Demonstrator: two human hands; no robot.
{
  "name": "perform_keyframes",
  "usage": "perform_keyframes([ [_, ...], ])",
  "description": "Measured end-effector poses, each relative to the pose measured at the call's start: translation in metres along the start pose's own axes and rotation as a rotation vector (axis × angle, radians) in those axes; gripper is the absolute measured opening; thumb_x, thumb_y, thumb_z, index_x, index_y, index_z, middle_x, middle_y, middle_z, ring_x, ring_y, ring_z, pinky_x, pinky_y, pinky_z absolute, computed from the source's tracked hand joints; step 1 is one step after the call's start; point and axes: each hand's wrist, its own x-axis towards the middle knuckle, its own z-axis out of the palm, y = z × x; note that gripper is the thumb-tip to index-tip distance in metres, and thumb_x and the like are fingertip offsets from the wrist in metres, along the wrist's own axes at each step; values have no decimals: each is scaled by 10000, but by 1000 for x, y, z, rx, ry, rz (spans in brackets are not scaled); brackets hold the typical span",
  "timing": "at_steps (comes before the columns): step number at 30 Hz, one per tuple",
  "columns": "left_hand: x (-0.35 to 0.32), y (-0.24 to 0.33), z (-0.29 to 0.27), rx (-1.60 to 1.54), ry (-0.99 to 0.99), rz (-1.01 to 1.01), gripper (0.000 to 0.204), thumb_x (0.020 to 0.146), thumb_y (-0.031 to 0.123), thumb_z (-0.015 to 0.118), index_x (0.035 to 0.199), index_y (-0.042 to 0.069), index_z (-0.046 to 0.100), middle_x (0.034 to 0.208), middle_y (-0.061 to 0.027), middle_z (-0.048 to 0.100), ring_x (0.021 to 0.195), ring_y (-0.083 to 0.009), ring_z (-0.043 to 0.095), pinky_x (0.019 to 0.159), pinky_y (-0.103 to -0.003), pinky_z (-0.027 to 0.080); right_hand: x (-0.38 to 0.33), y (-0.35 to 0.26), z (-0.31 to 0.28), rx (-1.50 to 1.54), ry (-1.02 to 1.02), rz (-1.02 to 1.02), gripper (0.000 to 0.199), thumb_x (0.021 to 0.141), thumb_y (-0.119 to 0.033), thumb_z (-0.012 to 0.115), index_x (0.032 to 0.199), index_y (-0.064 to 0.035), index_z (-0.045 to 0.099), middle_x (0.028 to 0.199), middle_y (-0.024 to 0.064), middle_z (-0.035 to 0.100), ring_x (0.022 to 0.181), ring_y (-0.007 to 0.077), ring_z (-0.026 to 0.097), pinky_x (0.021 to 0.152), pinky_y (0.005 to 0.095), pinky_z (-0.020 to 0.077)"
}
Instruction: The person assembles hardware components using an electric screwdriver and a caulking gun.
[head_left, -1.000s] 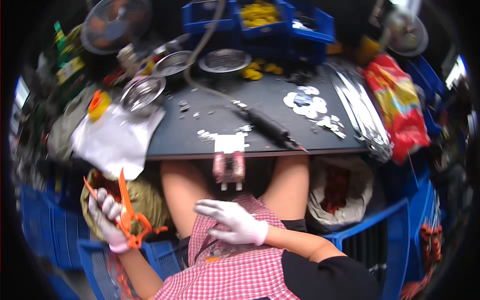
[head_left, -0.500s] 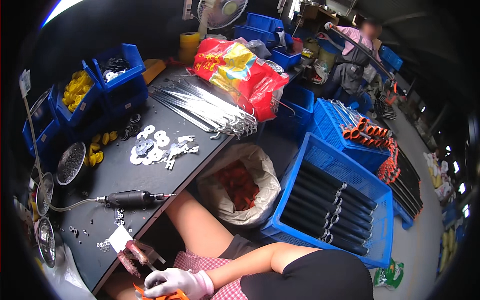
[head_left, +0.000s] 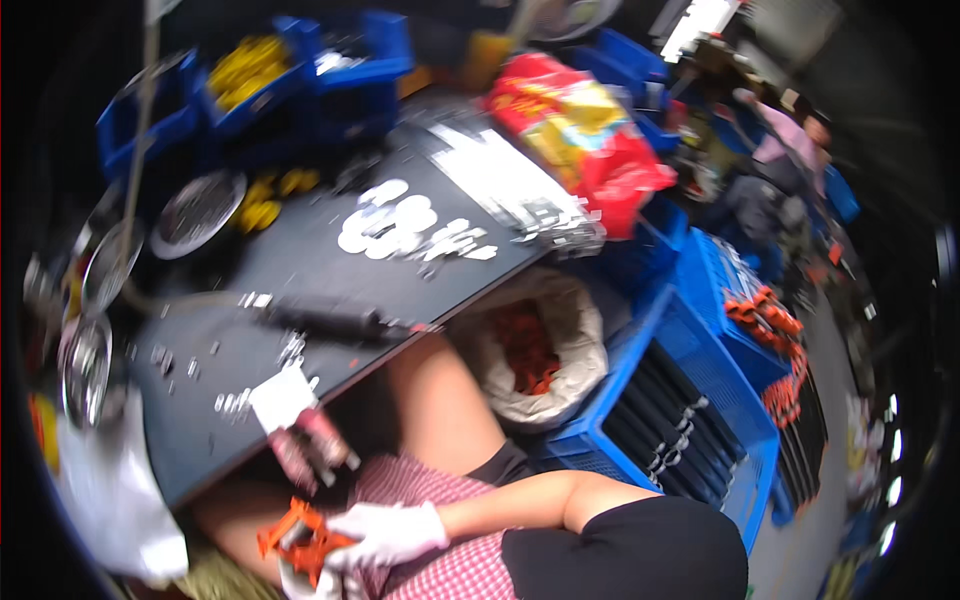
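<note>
Over my lap [head_left: 415, 485] | my left hand [head_left: 295, 582] grasps the orange part [head_left: 322, 546], right hand [head_left: 385, 534] touching, its grip unclear | part off the white-topped fixture [head_left: 284, 398], driver [head_left: 328, 319] lying on tabletop [head_left: 300, 252]: looks unfinished, remaining steps unclear.

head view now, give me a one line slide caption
Gloved left hand holding an orange part, right hand at it, beside a dark workbench bearing a black power tool.

You've got blue bins [head_left: 375, 72] along the table [head_left: 295, 255] back, yellow caps [head_left: 260, 215] beside a bowl [head_left: 243, 190]. Red bag [head_left: 640, 185] just beside metal rods [head_left: 490, 170]. Your right: black tubes [head_left: 640, 410] in a crate [head_left: 690, 335].
</note>
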Motion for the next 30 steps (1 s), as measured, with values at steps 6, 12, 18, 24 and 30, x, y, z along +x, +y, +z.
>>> perform_keyframes([
  [6,22,-23,12,-1197,-111,73,368,1015,339,426,1291,105,491,1269,-136,524,391,-163,466,331,-247,370,18,12,-6,85,14,220,499,968,-437,516,1218,-6,537,970,158,638,892,171,587,792,350,477],
  [12,-7,-7,-4,-1214,88,212,363,962,292,548,1249,75,505,1283,-213,484,495,-253,620,302,-225,435,47,-26,-50,-402,-229,-177,395,932,-287,580,1194,9,564,1002,159,637,851,203,649,787,350,517],
  [18,-4,-8,-20,-1101,199,331,353,945,182,584,1260,53,491,1221,-192,529,453,-156,529,345,-191,422,134,-49,-132,-808,353,-81,258,884,-207,598,1046,-17,665,929,174,690,866,323,668,807,380,516],
  [24,-7,-9,-18,-907,371,336,322,976,126,522,1288,83,455,1189,-173,519,458,-97,467,351,-166,348,165,-58,-169,-1398,501,-55,317,849,-309,634,1060,-74,657,1041,145,641,987,314,622,871,405,489],
  [30,-12,-17,-31,-814,500,296,300,1012,138,443,1310,113,422,1192,-170,506,464,-89,464,348,-161,345,147,-38,-192,-1570,392,300,608,816,-402,668,1318,-109,490,1128,182,591,1064,340,598,916,424,477],
])
